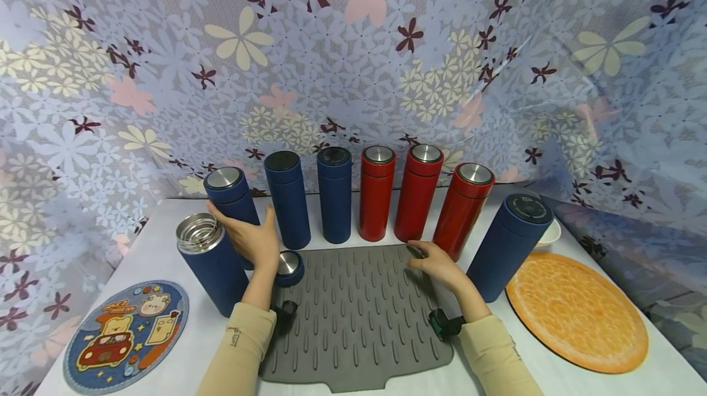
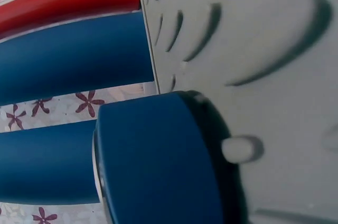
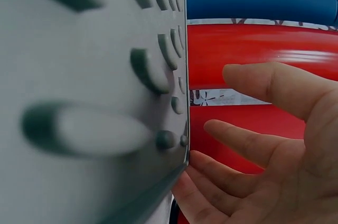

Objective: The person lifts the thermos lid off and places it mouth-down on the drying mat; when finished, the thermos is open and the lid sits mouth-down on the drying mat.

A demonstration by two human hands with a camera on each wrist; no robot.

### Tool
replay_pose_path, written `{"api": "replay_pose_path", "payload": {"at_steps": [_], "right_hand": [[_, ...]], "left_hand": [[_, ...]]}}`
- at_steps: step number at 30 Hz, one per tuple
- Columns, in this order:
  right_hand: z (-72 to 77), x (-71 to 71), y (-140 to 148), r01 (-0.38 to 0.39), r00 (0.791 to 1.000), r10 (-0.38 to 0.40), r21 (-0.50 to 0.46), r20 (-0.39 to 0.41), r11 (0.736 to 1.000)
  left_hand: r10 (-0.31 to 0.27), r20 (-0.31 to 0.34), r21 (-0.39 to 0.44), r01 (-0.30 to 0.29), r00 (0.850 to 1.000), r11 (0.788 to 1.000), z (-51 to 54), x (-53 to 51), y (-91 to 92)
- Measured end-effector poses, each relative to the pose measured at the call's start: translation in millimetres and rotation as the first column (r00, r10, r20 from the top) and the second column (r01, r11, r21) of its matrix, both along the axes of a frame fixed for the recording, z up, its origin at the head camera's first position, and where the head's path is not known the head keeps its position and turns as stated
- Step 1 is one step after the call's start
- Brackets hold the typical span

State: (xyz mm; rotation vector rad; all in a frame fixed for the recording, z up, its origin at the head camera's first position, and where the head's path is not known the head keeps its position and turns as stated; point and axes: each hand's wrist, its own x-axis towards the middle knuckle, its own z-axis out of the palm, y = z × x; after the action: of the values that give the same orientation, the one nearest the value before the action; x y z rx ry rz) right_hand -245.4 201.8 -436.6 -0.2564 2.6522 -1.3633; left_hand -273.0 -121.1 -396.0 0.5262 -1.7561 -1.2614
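Observation:
My left hand point(image 1: 255, 242) is in front of a blue flask point(image 1: 234, 194) with a silver lid, its fingers reaching along the flask's left and its thumb raised at the right; whether it touches is unclear. Left of it leans a lidless blue flask point(image 1: 212, 273). A blue lid point(image 1: 289, 268) with a silver top lies by the grey mat's left back corner, seen closely as the lid point(image 2: 158, 160) in the left wrist view. My right hand point(image 1: 440, 266) hovers at the right back corner of the mat point(image 1: 353, 316), fingers spread near red flasks point(image 3: 243, 55); lower fingertips meet the edge.
Two blue flasks point(image 1: 289, 205) point(image 1: 335, 199) and red flasks point(image 1: 377, 199) stand behind the mat. Another blue flask point(image 1: 505, 252) is at the right, beside an orange round mat point(image 1: 577, 310) and a white bowl point(image 1: 551, 234). A round cartoon mat point(image 1: 129, 334) lies left.

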Motion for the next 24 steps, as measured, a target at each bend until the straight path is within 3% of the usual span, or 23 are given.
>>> {"api": "replay_pose_path", "payload": {"at_steps": [8, 19, 24], "right_hand": [[-1.8, -0.6, 0.6, -0.003, 1.0, 0.003, -0.011, 0.009, 1.0], [-0.2, 0.3, 1.3, 0.006, 1.0, -0.006, -0.003, 0.009, 1.0], [1.5, 1.7, 0.3, 0.018, 1.0, -0.018, 0.02, 0.023, 1.0]], "left_hand": [[0.018, 0.069, 0.126, -0.027, 0.997, 0.992, 3.0, -6.6, -4.8], [0.001, 0.038, 0.182, -0.008, 0.999, 0.983, 1.0, -8.2, -6.7], [-0.009, -0.014, 0.161, 0.011, 1.0, 0.987, 1.2, -6.1, -5.3]]}}
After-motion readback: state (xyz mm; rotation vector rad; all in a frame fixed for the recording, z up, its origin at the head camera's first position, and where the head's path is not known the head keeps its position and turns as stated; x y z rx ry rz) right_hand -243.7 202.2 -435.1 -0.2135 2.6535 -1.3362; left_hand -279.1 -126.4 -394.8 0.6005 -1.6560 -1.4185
